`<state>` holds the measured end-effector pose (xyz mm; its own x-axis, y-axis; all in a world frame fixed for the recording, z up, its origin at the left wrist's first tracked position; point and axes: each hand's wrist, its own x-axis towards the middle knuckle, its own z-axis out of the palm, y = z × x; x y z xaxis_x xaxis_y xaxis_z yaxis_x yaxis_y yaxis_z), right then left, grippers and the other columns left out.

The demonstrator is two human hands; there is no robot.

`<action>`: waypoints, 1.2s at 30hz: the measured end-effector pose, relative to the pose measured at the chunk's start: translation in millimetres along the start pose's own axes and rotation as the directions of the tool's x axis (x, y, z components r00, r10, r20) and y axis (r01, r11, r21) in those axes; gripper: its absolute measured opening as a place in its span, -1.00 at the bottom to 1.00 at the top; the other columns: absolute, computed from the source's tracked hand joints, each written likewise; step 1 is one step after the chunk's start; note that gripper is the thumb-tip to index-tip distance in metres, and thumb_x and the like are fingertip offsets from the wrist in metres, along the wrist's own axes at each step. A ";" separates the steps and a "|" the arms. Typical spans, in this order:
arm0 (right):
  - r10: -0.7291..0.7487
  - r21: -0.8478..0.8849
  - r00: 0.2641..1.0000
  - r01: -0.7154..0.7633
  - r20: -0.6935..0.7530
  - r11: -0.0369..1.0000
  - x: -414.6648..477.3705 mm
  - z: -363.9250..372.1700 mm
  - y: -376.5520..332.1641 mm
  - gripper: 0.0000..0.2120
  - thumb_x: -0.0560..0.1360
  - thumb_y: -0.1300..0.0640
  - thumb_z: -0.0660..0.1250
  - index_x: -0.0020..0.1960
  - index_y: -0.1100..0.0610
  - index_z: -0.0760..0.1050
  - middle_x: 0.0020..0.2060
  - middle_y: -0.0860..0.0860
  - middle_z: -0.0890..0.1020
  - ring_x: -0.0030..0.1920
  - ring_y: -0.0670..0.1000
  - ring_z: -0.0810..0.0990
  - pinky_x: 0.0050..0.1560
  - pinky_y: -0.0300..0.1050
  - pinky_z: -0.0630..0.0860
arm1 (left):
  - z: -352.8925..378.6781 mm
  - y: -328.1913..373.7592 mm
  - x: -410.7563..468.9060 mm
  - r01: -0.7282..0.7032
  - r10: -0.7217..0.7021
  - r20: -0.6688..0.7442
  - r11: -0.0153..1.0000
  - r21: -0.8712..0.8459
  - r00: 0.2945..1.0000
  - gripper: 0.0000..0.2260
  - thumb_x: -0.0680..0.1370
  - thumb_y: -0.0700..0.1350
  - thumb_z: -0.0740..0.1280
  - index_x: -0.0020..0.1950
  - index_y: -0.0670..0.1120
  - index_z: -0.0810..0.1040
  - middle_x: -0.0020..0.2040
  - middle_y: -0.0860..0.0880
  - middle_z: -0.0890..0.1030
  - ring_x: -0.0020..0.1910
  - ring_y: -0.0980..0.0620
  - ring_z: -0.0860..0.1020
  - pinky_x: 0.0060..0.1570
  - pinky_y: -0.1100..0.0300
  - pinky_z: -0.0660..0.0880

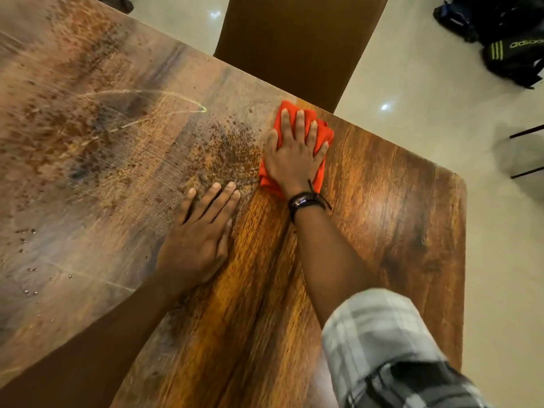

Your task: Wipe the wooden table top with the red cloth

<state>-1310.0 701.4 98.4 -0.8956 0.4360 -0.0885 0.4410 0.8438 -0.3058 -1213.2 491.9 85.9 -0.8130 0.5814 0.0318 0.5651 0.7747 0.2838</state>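
Note:
The wooden table top (382, 219) fills most of the view. A red cloth (322, 134) lies bunched near the table's far edge. My right hand (297, 151) lies flat on it with straight fingers, pressing it down. My left hand (203, 228) rests flat on the bare wood, nearer me and to the left of the cloth. Left of the cloth the surface is dull, streaked and speckled with droplets (229, 148). Right of it the wood is dark and glossy.
A brown chair back (294, 45) stands against the table's far edge just beyond the cloth. Dark bags (506, 36) lie on the pale tiled floor at the upper right. Thin black furniture legs (527, 151) show at the right edge. The table's rounded corner (459, 178) is at right.

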 end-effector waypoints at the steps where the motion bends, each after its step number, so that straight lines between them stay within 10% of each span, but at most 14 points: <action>1: 0.007 0.002 1.000 -0.007 0.006 1.000 15.9 -1.6 -3.5 -0.47 0.69 -0.16 -0.08 0.64 -0.14 -0.06 0.64 -0.05 -0.07 0.63 0.10 -0.16 0.55 0.31 -0.29 | 0.1 -0.1 -0.6 0.002 -0.002 0.000 1.000 -0.013 1.000 -0.50 0.66 0.00 -0.06 0.60 -0.08 0.13 0.61 -0.02 0.12 0.60 0.01 0.03 0.52 -0.18 0.05; 19: 0.009 -0.058 1.000 -0.010 -0.022 0.998 -168.3 21.0 -30.4 -0.46 0.68 -0.15 0.03 0.62 -0.20 -0.04 0.63 -0.12 -0.08 0.63 0.01 -0.18 0.59 0.19 -0.23 | -13.8 -0.9 -3.0 0.161 -0.214 -0.100 0.909 -0.384 0.972 -0.52 0.64 -0.06 -0.03 0.49 -0.19 0.36 0.50 -0.12 0.37 0.54 -0.05 0.24 0.55 -0.10 0.07; 36: 0.138 0.002 0.990 -0.138 0.044 0.990 20.6 -2.9 -34.5 -0.48 0.71 -0.14 -0.11 0.64 -0.11 -0.07 0.64 -0.02 -0.11 0.63 0.10 -0.20 0.55 0.24 -0.31 | -9.0 -2.3 -2.8 0.122 -0.182 -0.104 0.898 -0.423 0.978 -0.48 0.63 0.00 -0.10 0.52 -0.14 0.32 0.54 -0.06 0.31 0.58 0.03 0.14 0.57 -0.10 -0.05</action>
<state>-1343.5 682.2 109.9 -0.8281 0.5337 -0.1715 0.5601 0.7750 -0.2927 -1213.4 486.2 93.8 -0.9122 0.4019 0.0792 0.3490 0.6613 0.6640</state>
